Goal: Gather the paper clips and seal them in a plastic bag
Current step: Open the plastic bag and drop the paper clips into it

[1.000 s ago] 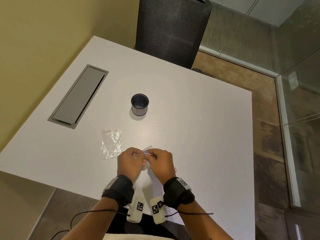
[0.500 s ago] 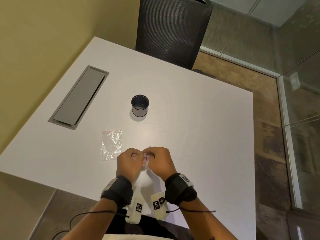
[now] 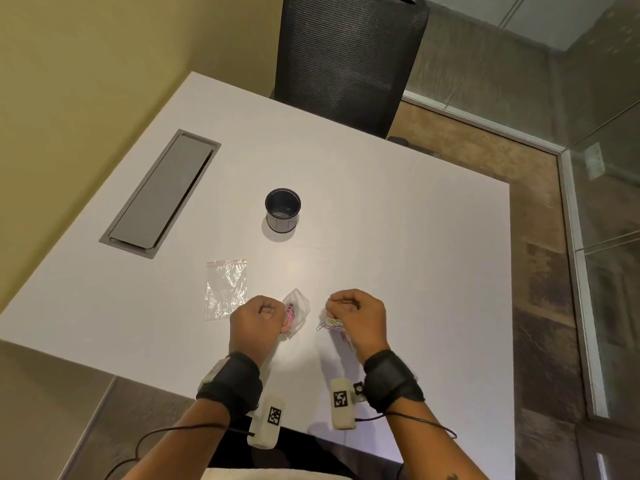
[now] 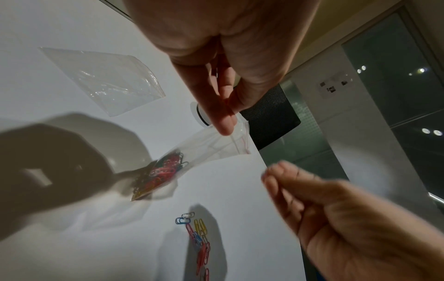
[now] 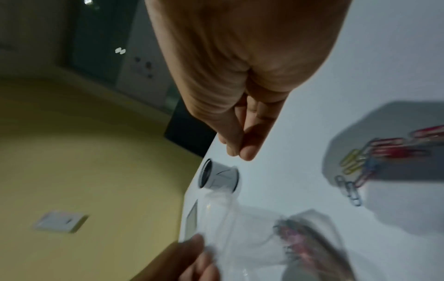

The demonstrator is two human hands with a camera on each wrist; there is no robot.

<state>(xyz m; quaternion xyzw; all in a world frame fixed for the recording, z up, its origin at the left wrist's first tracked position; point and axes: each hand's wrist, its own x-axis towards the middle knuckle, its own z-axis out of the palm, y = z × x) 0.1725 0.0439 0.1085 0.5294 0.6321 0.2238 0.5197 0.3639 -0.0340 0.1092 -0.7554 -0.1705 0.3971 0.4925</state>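
My left hand (image 3: 266, 317) pinches a small clear zip bag (image 3: 297, 308) near its red-lined top (image 4: 240, 140). The bag hangs down to the table, with several coloured paper clips (image 4: 164, 171) bunched in its bottom. My right hand (image 3: 351, 311) is off to the right of the bag, apart from it. Its fingers are curled with thumb and fingertip (image 5: 247, 152) together and nothing visible between them. Several loose paper clips (image 3: 334, 329) lie on the white table (image 3: 415, 271) just under that hand, also seen in the left wrist view (image 4: 197, 233).
A second, empty zip bag (image 3: 227, 289) lies flat left of my left hand. A small dark round cup (image 3: 283, 209) stands farther back at mid-table. A grey cable hatch (image 3: 161, 194) is set in the table's left side. A black mesh chair (image 3: 346, 53) stands beyond the far edge.
Both hands were together at the bag's top. My right hand has let go and moved right, uncovering the loose clips. My left hand keeps the bag.
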